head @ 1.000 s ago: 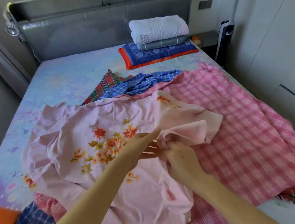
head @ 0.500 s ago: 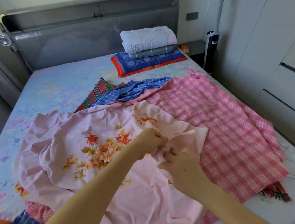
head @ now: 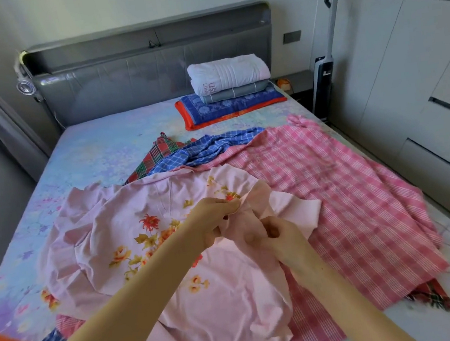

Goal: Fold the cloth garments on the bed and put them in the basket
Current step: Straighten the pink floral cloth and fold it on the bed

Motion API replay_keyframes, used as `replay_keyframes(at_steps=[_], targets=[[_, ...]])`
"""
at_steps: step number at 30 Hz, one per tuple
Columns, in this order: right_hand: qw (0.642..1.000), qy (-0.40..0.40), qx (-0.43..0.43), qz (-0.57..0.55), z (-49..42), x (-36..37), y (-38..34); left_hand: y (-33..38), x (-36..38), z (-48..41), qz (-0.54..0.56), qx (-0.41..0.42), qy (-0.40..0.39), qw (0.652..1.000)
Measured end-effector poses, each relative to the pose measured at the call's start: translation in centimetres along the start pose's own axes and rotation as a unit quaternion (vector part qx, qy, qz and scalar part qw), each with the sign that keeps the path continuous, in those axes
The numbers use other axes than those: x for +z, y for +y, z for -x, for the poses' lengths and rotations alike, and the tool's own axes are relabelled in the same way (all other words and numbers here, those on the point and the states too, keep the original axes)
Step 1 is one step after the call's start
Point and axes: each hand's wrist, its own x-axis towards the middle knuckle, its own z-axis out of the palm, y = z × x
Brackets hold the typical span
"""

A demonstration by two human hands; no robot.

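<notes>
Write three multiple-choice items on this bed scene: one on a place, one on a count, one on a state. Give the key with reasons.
1. Where does the folded stack sit?
A. Near the headboard
B. At the foot of the bed
C. On the floor

2. How many folded items are in that stack?
A. One
B. Three
C. Five

3. What are the hands doing?
A. Resting flat on the bed
B. Both gripping the pink floral garment
C. Holding the blue checked cloth

Key:
1 A, it lies just before the grey headboard.
2 B, white, grey and blue-orange layers show.
3 B, the left hand and right hand pinch the pink floral garment.
</notes>
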Motion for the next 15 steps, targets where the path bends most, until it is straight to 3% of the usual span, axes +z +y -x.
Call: replay_keyframes(at_steps=[6, 10, 15], targets=[[0.964, 0.132, -0.111, 0.203, 0.1, 1.3, -1.7, -0.8, 0.3, -0.5, 0.044, -0.074, 0.000, 0.996], [0.959, 0.149, -0.116, 0.213, -1.8, 1.3, -1.6, -0.5, 0.8, -0.5, 0.047, -0.076, -0.001, 0.996], [0.939, 0.165, -0.195, 0.230, -3.1, 1.6, -3.0, -0.1, -2.2, -1.2, 0.032, -0.064, 0.033, 0.997]])
